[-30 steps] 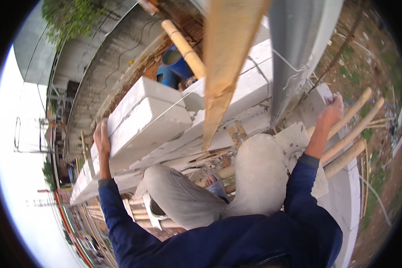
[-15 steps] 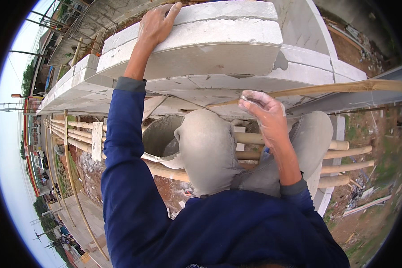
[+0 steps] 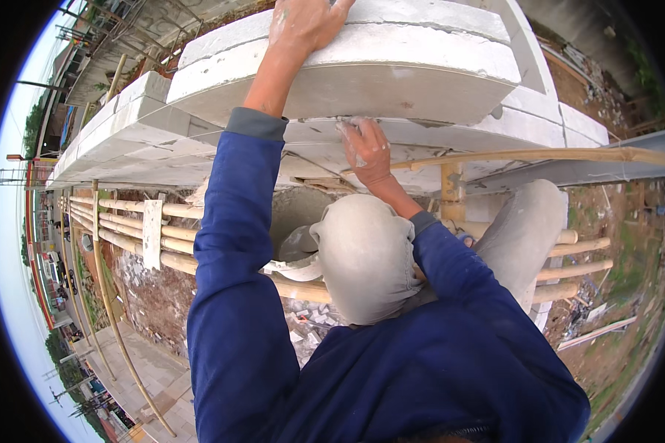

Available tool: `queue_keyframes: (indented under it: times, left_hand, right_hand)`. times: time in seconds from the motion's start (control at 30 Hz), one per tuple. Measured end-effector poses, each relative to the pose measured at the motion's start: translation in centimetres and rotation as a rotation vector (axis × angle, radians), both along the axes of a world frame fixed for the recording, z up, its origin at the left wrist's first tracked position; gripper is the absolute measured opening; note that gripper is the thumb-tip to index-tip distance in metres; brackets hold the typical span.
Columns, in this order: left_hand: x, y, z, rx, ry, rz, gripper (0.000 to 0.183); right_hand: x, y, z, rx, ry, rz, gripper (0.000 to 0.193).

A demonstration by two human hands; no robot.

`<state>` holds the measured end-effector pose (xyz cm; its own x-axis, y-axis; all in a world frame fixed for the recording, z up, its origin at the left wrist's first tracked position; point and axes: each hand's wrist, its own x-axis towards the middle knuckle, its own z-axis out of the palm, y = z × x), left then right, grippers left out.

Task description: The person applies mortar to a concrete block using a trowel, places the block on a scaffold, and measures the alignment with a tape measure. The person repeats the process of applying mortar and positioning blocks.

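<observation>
My left hand lies on top of a long pale lightweight wall block, thumb apart, its fingers partly cut off by the upper edge of the picture. This block rests on the block wall. Below it, my right hand has its fingers bent together, the dusty fingertips at the seam under the block. Whatever they may pinch is hidden. A mortar-coated bucket stands between the wall and my knee, with a rounded grey shape inside.
A bamboo pole runs along the wall at right. More bamboo scaffold poles lie at left and under my legs, high above rubble-strewn ground. A thin string crosses the block's face.
My right hand has moved up and left from above my lap to the seam under the block. My left hand stays on the block, while the view has shifted.
</observation>
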<state>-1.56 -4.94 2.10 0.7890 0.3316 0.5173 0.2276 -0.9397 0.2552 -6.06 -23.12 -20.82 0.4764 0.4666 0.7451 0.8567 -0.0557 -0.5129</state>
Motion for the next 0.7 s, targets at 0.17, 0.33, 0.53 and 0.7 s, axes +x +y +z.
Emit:
queue_keyframes:
  times: [0.17, 0.33, 0.53, 0.7]
  left_hand:
    - [0.4, -0.2, 0.0, 0.0, 0.04, -0.004, 0.064]
    - [-0.5, 0.1, 0.4, 0.026, 0.035, 0.024, 0.064]
    - [-0.2, -0.1, 0.1, 0.026, 0.007, -0.008, 0.063]
    - [-0.2, -0.1, 0.1, 0.042, 0.004, -0.004, 0.063]
  right_hand:
    - [0.2, 1.5, -1.5, -0.027, -0.067, -0.192, 0.026]
    - [0.1, 2.5, -1.5, 0.014, -0.124, -0.203, 0.027]
    - [1.1, 1.8, -0.9, -0.022, -0.275, -0.222, 0.021]
    - [0.1, 2.4, -0.8, -0.052, -0.221, -0.288, 0.017]
